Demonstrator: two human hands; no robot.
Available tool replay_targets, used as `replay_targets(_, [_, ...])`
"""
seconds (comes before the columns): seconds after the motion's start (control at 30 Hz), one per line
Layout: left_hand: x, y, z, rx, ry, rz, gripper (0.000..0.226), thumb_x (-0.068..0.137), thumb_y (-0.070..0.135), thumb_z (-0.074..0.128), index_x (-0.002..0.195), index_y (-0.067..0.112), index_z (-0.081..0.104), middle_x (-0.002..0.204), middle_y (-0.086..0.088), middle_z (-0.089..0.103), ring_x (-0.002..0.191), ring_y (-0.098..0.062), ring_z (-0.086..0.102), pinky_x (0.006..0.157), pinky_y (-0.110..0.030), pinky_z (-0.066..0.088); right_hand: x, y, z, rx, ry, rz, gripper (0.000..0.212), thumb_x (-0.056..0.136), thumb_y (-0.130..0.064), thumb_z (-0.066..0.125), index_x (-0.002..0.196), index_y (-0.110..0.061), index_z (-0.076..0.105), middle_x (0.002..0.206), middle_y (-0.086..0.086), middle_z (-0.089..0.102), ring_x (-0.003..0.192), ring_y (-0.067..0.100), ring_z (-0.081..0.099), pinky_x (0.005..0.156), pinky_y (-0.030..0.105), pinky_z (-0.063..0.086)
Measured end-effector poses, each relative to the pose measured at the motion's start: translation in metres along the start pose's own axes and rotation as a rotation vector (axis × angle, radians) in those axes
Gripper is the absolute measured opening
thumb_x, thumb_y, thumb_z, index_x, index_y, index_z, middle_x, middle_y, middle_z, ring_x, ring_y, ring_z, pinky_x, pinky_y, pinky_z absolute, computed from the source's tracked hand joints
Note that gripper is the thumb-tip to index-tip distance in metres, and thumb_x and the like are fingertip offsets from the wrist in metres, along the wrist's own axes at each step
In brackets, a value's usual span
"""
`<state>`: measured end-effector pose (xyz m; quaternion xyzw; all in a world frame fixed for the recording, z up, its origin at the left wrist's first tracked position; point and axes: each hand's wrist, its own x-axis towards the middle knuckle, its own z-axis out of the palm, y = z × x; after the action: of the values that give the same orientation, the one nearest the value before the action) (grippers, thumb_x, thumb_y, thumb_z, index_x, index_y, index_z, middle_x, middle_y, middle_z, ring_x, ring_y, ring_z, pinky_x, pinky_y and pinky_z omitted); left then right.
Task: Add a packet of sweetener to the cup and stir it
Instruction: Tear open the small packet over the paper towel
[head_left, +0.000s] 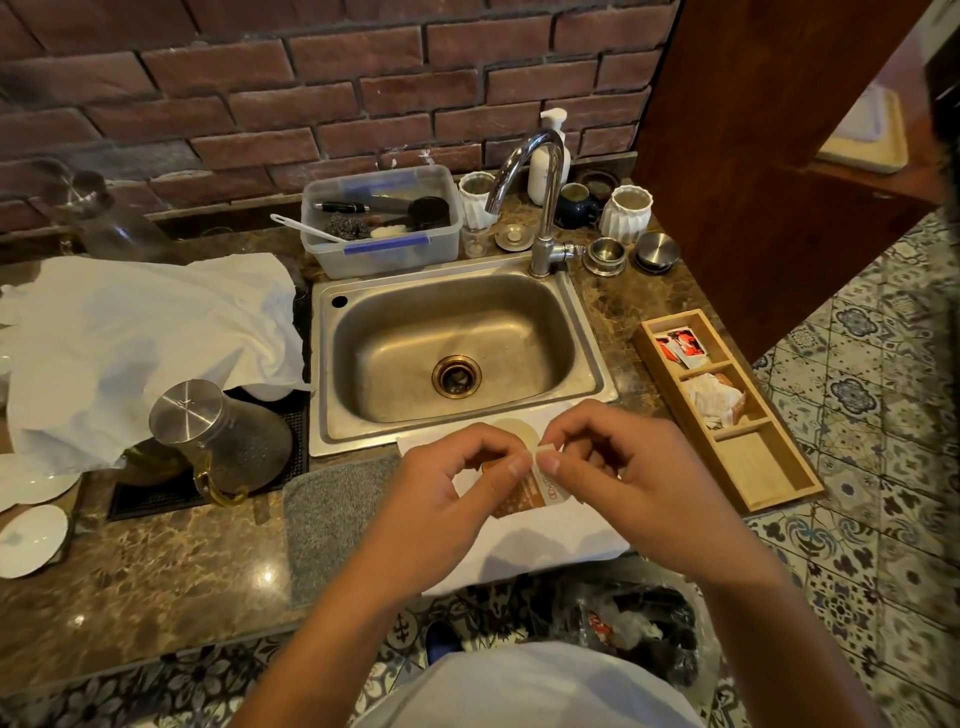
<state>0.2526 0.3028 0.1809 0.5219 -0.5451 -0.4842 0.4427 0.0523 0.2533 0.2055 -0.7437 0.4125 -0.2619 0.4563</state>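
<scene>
A wooden tray lies on the worktop to the right of the sink. It has three parts. The far part holds red and white packets, the middle part holds pale packets, and the near part has nothing in it. Behind the sink a clear plastic tub holds a metal scrubber, a sponge, a dark round thing and some tools with handles. Two white ribbed cups stand by the tap, near a pump bottle. A glass jug with a metal lid stands on a dark mat to the left, next to a white cloth. In front of the sink, the left hand and the right hand hold a small brown and white sweetener packet between them. The fingers of both hands are curled and pinch the top edge of the packet, thumbs close together. The packet hangs down below the fingers, just above the cup, which peeks out behind the hands on a white cloth.
</scene>
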Motion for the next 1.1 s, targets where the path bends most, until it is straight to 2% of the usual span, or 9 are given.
replay_targets(0.2, [-0.001, 0.001, 0.0, 0.061, -0.013, 0.007, 0.01, 0.097, 0.026, 0.061, 0.094, 0.023, 0.069, 0.083, 0.002, 0.069, 0.076, -0.014, 0.064, 0.067, -0.028, 0.054, 0.002, -0.003, -0.003, -0.052, 0.003, -0.005, 0.005, 0.092, -0.026, 0.072, 0.097, -0.028, 0.072, 0.074, 0.001, 0.068, 0.066, 0.022, 0.062, 0.06, 0.045, 0.052])
replay_targets(0.47, [-0.005, 0.003, -0.001, 0.088, -0.072, 0.01, 0.011, 0.098, 0.025, 0.059, 0.094, 0.025, 0.069, 0.079, 0.001, 0.068, 0.069, -0.011, 0.063, 0.06, -0.025, 0.051, -0.001, 0.0, -0.004, -0.051, -0.081, -0.028, 0.006, 0.092, -0.032, 0.071, 0.097, -0.029, 0.073, 0.078, 0.001, 0.07, 0.068, 0.022, 0.064, 0.062, 0.049, 0.053])
replay_targets(0.57, [-0.006, 0.002, 0.0, 0.015, -0.083, -0.015, 0.01, 0.096, 0.022, 0.061, 0.09, 0.021, 0.069, 0.075, -0.002, 0.066, 0.064, -0.01, 0.06, 0.056, -0.024, 0.049, -0.001, 0.001, -0.004, -0.026, -0.085, -0.059, 0.01, 0.09, -0.035, 0.072, 0.097, -0.027, 0.076, 0.078, 0.001, 0.071, 0.068, 0.025, 0.063, 0.061, 0.046, 0.051])
replay_targets(0.67, [-0.007, 0.001, 0.0, -0.1, -0.093, -0.037, 0.011, 0.092, 0.028, 0.063, 0.087, 0.021, 0.07, 0.069, 0.0, 0.063, 0.059, -0.013, 0.057, 0.053, -0.025, 0.047, -0.002, 0.002, -0.003, 0.008, -0.065, -0.076, 0.018, 0.088, -0.04, 0.07, 0.096, -0.025, 0.077, 0.078, 0.0, 0.071, 0.068, 0.024, 0.063, 0.059, 0.04, 0.05])
replay_targets(0.77, [-0.006, 0.002, 0.002, -0.17, -0.067, -0.055, 0.015, 0.087, 0.032, 0.064, 0.084, 0.02, 0.071, 0.067, -0.002, 0.062, 0.057, -0.015, 0.055, 0.051, -0.027, 0.047, -0.003, 0.002, -0.001, 0.049, -0.038, -0.08, 0.017, 0.088, -0.037, 0.07, 0.094, -0.023, 0.077, 0.079, -0.002, 0.072, 0.071, 0.023, 0.064, 0.061, 0.038, 0.052])
replay_targets(0.93, [-0.005, 0.0, 0.006, -0.252, -0.009, -0.079, 0.013, 0.087, 0.024, 0.068, 0.082, 0.012, 0.071, 0.068, -0.006, 0.063, 0.057, -0.015, 0.057, 0.049, -0.025, 0.049, -0.004, 0.0, 0.005, 0.01, 0.041, -0.115, 0.012, 0.088, -0.035, 0.071, 0.093, -0.025, 0.076, 0.076, -0.004, 0.071, 0.066, 0.023, 0.062, 0.058, 0.037, 0.051])
replay_targets(1.0, [-0.003, -0.001, 0.007, -0.286, 0.023, -0.11, 0.013, 0.088, 0.017, 0.065, 0.081, 0.008, 0.071, 0.068, -0.006, 0.065, 0.057, -0.013, 0.058, 0.051, -0.022, 0.049, -0.004, 0.0, 0.007, -0.045, 0.087, -0.142, 0.01, 0.089, -0.032, 0.073, 0.095, -0.025, 0.077, 0.079, -0.008, 0.071, 0.068, 0.02, 0.063, 0.057, 0.032, 0.051])
replay_targets(1.1, [-0.001, 0.0, 0.009, -0.322, 0.046, -0.149, 0.016, 0.089, 0.018, 0.066, 0.082, 0.005, 0.072, 0.071, -0.01, 0.067, 0.059, -0.013, 0.059, 0.052, -0.022, 0.049, -0.005, 0.0, 0.011, -0.098, 0.152, -0.176, 0.01, 0.09, -0.03, 0.073, 0.097, -0.025, 0.078, 0.086, -0.015, 0.072, 0.075, 0.015, 0.066, 0.061, 0.021, 0.052])
